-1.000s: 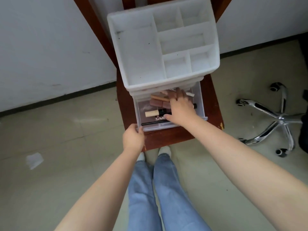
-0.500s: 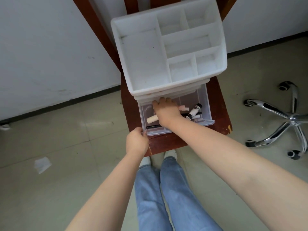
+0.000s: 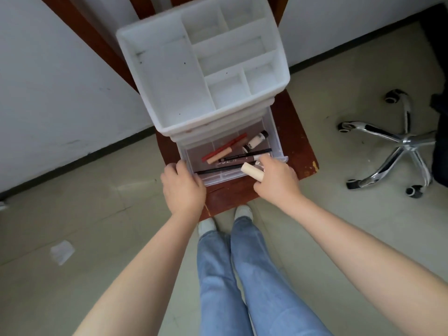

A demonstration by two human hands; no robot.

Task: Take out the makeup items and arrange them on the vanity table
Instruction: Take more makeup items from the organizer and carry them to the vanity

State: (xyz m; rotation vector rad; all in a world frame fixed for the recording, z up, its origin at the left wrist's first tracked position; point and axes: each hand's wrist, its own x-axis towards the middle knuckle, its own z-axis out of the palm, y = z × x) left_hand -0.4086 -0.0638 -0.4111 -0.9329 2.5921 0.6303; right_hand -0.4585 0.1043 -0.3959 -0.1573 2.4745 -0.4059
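Over the clear plastic drawer (image 3: 232,175), the right hand's (image 3: 276,183) grip curls round a cream cylindrical tube (image 3: 252,171).

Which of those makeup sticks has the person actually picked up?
The short cream-coloured tube, gripped in the right hand at the drawer's front right corner. The red pencil and black pencils lie loose inside.

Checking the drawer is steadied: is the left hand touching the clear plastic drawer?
Touching. The head view shows the left hand gripping the clear plastic drawer's front left corner.
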